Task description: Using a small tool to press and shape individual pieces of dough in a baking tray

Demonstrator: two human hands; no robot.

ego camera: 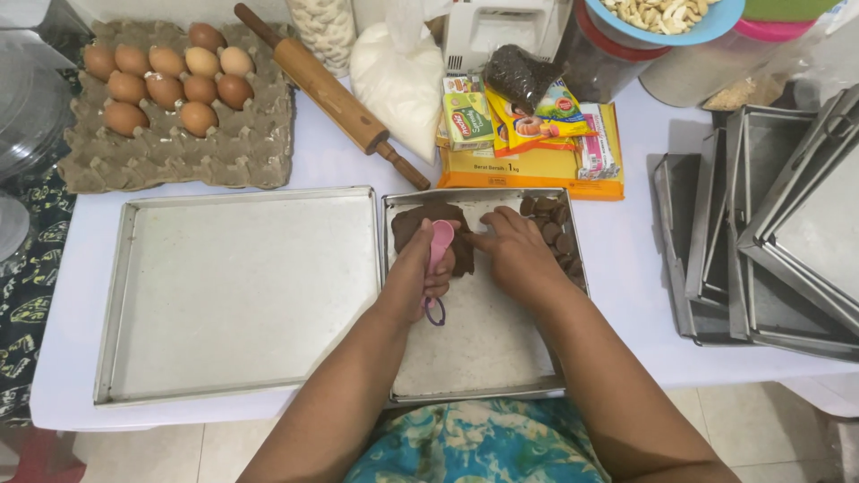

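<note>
Carefully, the left hand [419,273] is gripping a small pink plastic measuring spoon [438,253], its fingers clamped round the handle, and pressing the bowl into a soft brown lump of chocolate dough [436,231] lying at the far end of the smaller rectangular metal baking tray [483,358]. The right hand [517,255] is steadying the dough, fingers together and flat on its edge. A clean scoop probably calls for a level, firm push while the other hand keeps the sticky mass from sliding. Beside it, dark round shaped pieces [555,231] are lining the tray's right side. The larger empty-looking matte steel tray [237,291] is sitting to the left on the white desk [626,268].
</note>
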